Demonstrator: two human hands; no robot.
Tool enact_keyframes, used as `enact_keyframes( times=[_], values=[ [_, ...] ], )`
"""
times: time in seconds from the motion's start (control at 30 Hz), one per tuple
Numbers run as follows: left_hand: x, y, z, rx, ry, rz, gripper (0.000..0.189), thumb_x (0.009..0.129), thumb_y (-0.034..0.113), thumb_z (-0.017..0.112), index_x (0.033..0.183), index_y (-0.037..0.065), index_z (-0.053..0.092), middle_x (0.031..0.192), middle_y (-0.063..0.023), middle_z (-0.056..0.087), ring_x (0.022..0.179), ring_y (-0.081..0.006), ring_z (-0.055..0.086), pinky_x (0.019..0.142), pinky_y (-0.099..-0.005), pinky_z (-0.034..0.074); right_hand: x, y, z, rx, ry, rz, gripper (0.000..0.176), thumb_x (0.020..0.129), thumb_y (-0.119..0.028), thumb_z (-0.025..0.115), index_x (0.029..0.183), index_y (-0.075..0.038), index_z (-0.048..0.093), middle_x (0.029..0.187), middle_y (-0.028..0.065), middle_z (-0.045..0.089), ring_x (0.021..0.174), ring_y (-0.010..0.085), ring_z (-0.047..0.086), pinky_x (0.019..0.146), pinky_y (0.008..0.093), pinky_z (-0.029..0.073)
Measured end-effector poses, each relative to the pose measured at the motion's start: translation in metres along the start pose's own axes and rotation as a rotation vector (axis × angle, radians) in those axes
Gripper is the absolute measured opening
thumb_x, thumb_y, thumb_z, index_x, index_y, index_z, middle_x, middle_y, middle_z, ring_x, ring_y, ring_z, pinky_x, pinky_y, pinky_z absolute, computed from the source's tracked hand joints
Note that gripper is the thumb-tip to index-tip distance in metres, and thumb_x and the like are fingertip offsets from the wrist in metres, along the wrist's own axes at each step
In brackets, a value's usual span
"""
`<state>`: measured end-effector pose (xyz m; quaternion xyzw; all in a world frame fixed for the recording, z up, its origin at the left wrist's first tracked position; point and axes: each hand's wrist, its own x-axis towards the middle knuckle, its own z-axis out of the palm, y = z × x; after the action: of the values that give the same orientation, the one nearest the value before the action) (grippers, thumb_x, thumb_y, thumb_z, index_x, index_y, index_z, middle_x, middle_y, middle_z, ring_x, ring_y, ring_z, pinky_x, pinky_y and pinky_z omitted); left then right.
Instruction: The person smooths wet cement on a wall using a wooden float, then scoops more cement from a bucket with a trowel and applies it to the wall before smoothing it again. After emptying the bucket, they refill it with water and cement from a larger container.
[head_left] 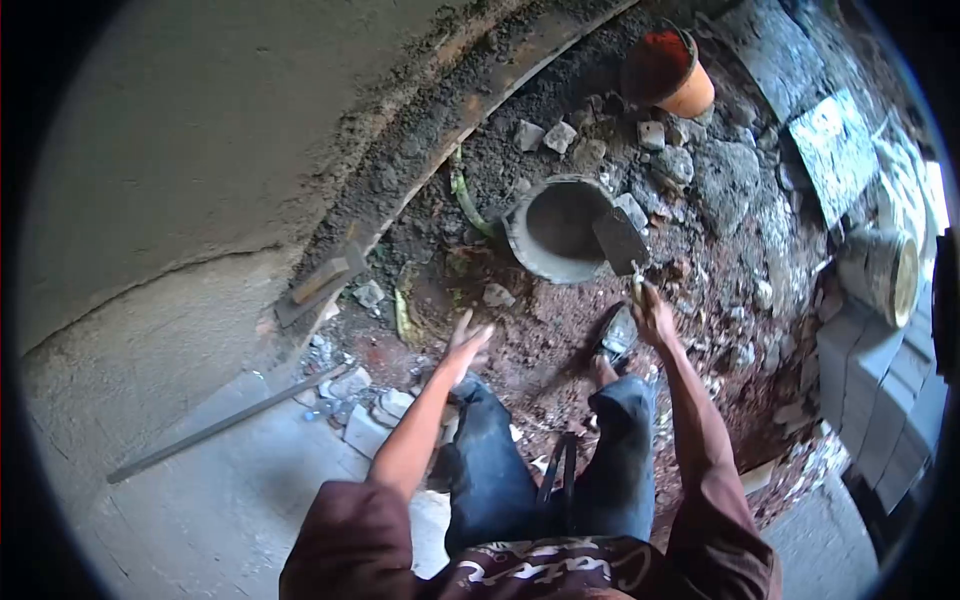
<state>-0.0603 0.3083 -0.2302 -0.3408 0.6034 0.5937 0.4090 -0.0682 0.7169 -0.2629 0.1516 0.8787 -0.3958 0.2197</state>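
Note:
My right hand [653, 314] is wrapped around the handle of a trowel [622, 243]. The trowel's flat blade reaches over the right rim of a round mortar bucket [514, 235], which holds grey wet mortar [562, 220]. To the left, my left hand [467, 347] hangs in the air above my knee with its fingers apart and nothing in it. Near the wall's foot, a plastering float [321, 283] with a wooden grip rests on the ledge.
An orange bucket [688, 94] lies tilted among stones at the back. Grey blocks [872, 385] are stacked at right beside a pale bucket [880, 272]. A long straight bar [225, 424] lies on the slab at left. Rubble and soil cover the ground.

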Motion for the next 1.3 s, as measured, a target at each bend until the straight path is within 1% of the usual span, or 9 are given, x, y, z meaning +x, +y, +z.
enact_keyframes(
  times=[0.1, 0.2, 0.27, 0.4, 0.53, 0.67, 0.87, 1.07, 1.3],
  values=[
    [0.138, 0.01, 0.072, 0.003, 0.043, -0.037, 0.123, 0.076, 0.052, 0.074, 0.15, 0.017, -0.02, 0.154, -0.015, 0.026, 0.139, -0.034, 0.029, 0.106, -0.0519, 0.034, -0.015, 0.014, -0.037, 0.091, -0.013, -0.047, 0.045, 0.089, -0.022, 0.055, 0.13, -0.01, 0.044, 0.092, 0.027, 0.064, 0.084, 0.0461, 0.063, 0.072, 0.0509, 0.049],
    [0.243, 0.0, 0.112, -0.359, 0.277, 0.196, 0.086, 0.076, 0.032, 0.078, 0.143, 0.001, 0.034, 0.13, -0.0139, 0.053, 0.122, -0.0287, 0.049, 0.1, -0.046, 0.042, -0.014, 0.039, -0.075, -0.174, -0.106, 0.041, 0.048, 0.087, -0.019, 0.056, 0.132, -0.009, 0.044, 0.092, 0.0242, 0.065, 0.084, 0.0431, 0.065, 0.072, 0.0483, 0.05],
    [0.263, -0.017, 0.113, -0.665, 0.324, 0.145, 0.055, 0.075, 0.016, 0.073, 0.124, 0.002, 0.052, 0.115, -0.011, 0.061, 0.109, -0.0264, 0.055, 0.093, -0.0452, 0.047, -0.011, 0.041, -0.091, -0.063, -0.13, 0.115, 0.049, 0.087, -0.024, 0.059, 0.132, -0.009, 0.045, 0.092, 0.0222, 0.066, 0.084, 0.0406, 0.065, 0.072, 0.0471, 0.05],
    [0.211, 0.006, 0.109, -0.588, 0.403, 0.117, 0.056, 0.072, 0.009, 0.065, 0.125, 0.013, 0.046, 0.112, -0.0099, 0.055, 0.103, -0.0287, 0.055, 0.08, -0.0524, 0.052, 0.002, 0.019, -0.101, -0.092, -0.006, 0.082, 0.047, 0.09, -0.033, 0.059, 0.13, -0.011, 0.046, 0.089, 0.0199, 0.066, 0.077, 0.0356, 0.066, 0.068, 0.0451, 0.051],
    [0.123, 0.021, 0.067, -0.603, 0.455, -0.101, 0.049, 0.072, 0.011, 0.063, 0.118, 0.011, 0.047, 0.109, -0.013, 0.053, 0.098, -0.0287, 0.055, 0.07, -0.0559, 0.055, 0.01, -0.072, -0.084, 0.082, 0.115, 0.014, 0.037, 0.093, -0.026, 0.056, 0.126, -0.013, 0.045, 0.081, 0.0182, 0.065, 0.068, 0.0352, 0.064, 0.06, 0.045, 0.05],
    [0.059, -0.002, -0.004, -0.941, 0.374, -0.076, 0.038, 0.071, 0.005, 0.057, 0.108, 0.005, 0.053, 0.107, -0.0157, 0.056, 0.092, -0.0339, 0.06, 0.076, -0.0609, 0.056, 0.018, -0.157, -0.059, -0.154, 0.174, -0.292, 0.027, 0.092, -0.023, 0.055, 0.115, -0.011, 0.048, 0.08, 0.02, 0.063, 0.067, 0.0341, 0.064, 0.06, 0.0442, 0.049],
    [0.004, -0.028, -0.1, -0.988, 0.481, -0.14, 0.052, 0.07, 0.004, 0.055, 0.121, 0.006, 0.046, 0.12, -0.0174, 0.05, 0.103, -0.0371, 0.056, 0.08, -0.0648, 0.054, 0.042, -0.242, -0.04, -0.216, 0.078, -0.166, 0.029, 0.095, -0.038, 0.048, 0.103, -0.011, 0.056, 0.075, 0.0203, 0.065, 0.072, 0.0409, 0.065, 0.061, 0.0499, 0.049],
    [0.04, -0.004, -0.124, -0.91, 0.786, -0.177, 0.043, 0.073, 0.007, 0.052, 0.115, -0.005, 0.046, 0.119, -0.0212, 0.05, 0.104, -0.0392, 0.056, 0.077, -0.0613, 0.058, 0.221, -0.244, -0.029, -0.383, 0.101, -0.176, 0.033, 0.092, -0.042, 0.043, 0.105, -0.013, 0.053, 0.083, 0.0288, 0.064, 0.081, 0.0503, 0.061, 0.07, 0.0565, 0.048],
    [0.115, 0.014, -0.102, -1.228, 0.968, -0.194, 0.034, 0.079, 0.008, 0.053, 0.11, -0.004, 0.052, 0.116, -0.0164, 0.057, 0.103, -0.0295, 0.06, 0.08, -0.0511, 0.058, 0.443, -0.286, -0.025, -0.732, 0.099, -0.173, 0.032, 0.091, -0.045, 0.046, 0.114, -0.024, 0.054, 0.088, 0.018, 0.068, 0.084, 0.0423, 0.065, 0.072, 0.0525, 0.05]
  ],
)
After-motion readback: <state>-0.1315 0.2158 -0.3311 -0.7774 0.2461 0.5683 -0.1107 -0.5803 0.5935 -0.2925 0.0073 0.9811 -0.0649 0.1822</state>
